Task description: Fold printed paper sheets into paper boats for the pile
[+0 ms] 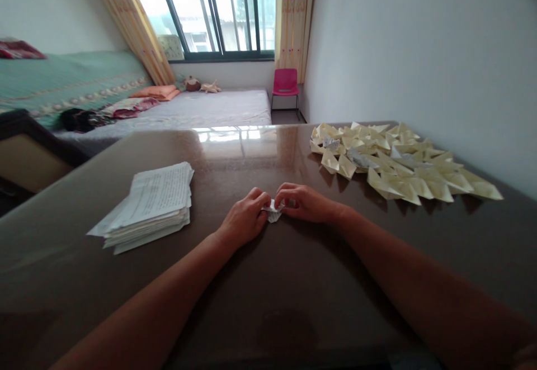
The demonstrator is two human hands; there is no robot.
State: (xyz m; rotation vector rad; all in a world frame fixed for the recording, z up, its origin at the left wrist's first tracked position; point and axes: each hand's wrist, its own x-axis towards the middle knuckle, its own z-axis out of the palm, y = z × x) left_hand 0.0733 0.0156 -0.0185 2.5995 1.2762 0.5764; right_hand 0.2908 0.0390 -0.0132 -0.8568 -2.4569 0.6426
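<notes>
A small folded piece of printed white paper (pixel 274 215) is between my two hands, near the middle of the brown table (pixel 251 292). My left hand (pixel 248 216) pinches its left side with closed fingers. On the right side, the curled fingers of my right hand (pixel 302 202) grip it as well. Parts of the paper are hidden behind the fingertips. To the left lies an uneven stack of printed paper sheets (pixel 157 197). At the right stand many folded paper shapes (pixel 419 177), mostly cream, with a few in printed grey-white paper among them.
The table's far edge faces a bed (pixel 235 107) with pillows and soft toys. A pink chair (pixel 286 82) stands below the window by the curtain. Along the right runs a white wall (pixel 419 51). A dark wooden chair back (pixel 33 146) is at the left.
</notes>
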